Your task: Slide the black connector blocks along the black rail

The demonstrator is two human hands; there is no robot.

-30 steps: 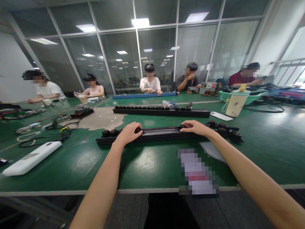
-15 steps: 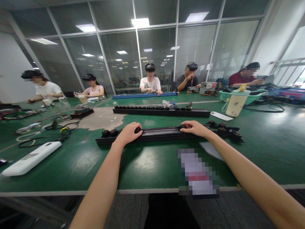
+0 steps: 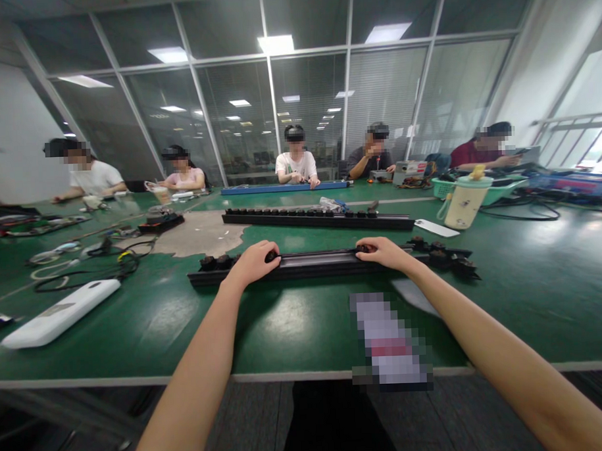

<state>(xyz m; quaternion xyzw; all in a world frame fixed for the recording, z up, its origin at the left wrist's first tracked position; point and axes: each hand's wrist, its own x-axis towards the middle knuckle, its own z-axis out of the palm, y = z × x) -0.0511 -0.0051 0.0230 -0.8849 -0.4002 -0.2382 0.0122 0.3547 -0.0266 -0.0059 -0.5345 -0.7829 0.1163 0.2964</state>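
A long black channel rail [image 3: 317,268] lies crosswise on the table in front of me. My left hand [image 3: 253,262] curls over its left half, thumb and fingers closed on a small black block-like part [image 3: 271,256]. On the right half, my right hand [image 3: 385,254] pinches a similar dark part [image 3: 363,248], mostly hidden by the fingers. Between my hands the rail's grey inner groove shows. More small black parts [image 3: 216,261] sit at its left end, and others [image 3: 437,252] lie in a cluster at the right end.
Behind is a second black rail [image 3: 320,218] carrying a row of black parts. A pixelated phone-like object [image 3: 391,341] lies near the front edge. A white oblong device [image 3: 64,313] and cables [image 3: 90,272] are at left, a cream tumbler [image 3: 468,203] at right. Several people sit opposite.
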